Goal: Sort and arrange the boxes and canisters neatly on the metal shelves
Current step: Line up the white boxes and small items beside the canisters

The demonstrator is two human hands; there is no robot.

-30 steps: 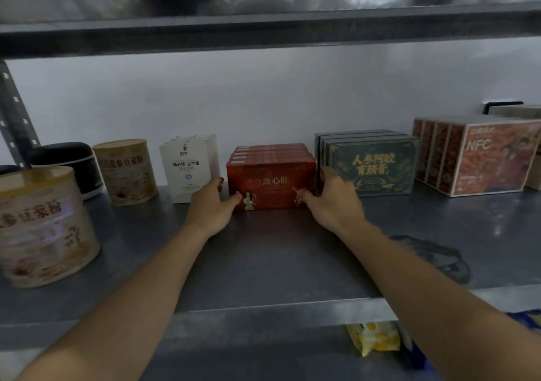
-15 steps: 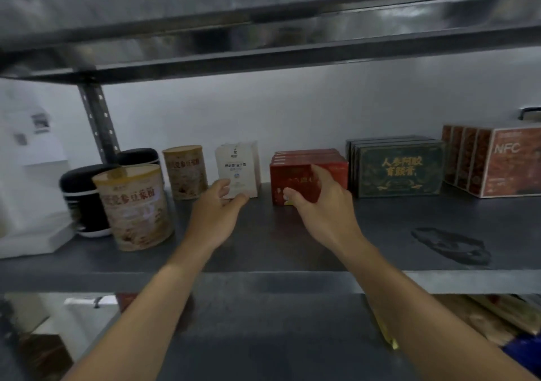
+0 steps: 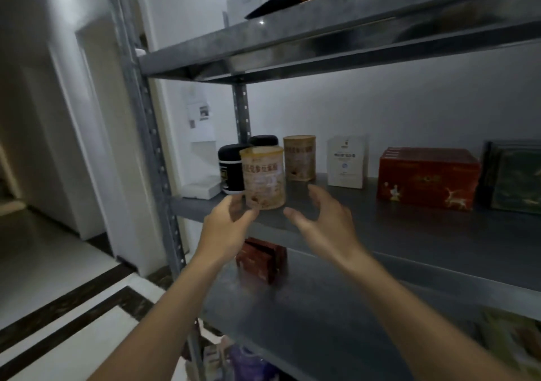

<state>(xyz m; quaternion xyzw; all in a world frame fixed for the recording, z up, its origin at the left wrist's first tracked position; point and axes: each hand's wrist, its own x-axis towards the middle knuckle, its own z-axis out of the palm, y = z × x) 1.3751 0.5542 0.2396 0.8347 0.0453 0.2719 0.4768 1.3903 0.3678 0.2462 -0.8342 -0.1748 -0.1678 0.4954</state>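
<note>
A tan canister point(image 3: 263, 177) stands near the front left of the middle metal shelf point(image 3: 395, 231). My left hand point(image 3: 227, 226) reaches its lower left edge, fingers spread and blurred against its base. A little to the canister's right, my right hand point(image 3: 323, 219) is held with fingers loosely curved, touching nothing. Behind stand a second tan canister point(image 3: 299, 158) and two black canisters point(image 3: 230, 171). Further right along the shelf are a white box point(image 3: 347, 161), a row of red boxes point(image 3: 427, 183) and dark green boxes point(image 3: 515, 184).
The upper shelf point(image 3: 322, 43) hangs close above, with items on top. Small red boxes point(image 3: 260, 259) stand on the lower shelf. A flat white box point(image 3: 202, 188) lies at the middle shelf's left end beside the perforated post point(image 3: 146, 146). A doorway opens to the left.
Both hands have left the red boxes and swung left to the front tan canister. The view has pulled back and turned left, now showing the shelf's end and the doorway.
</note>
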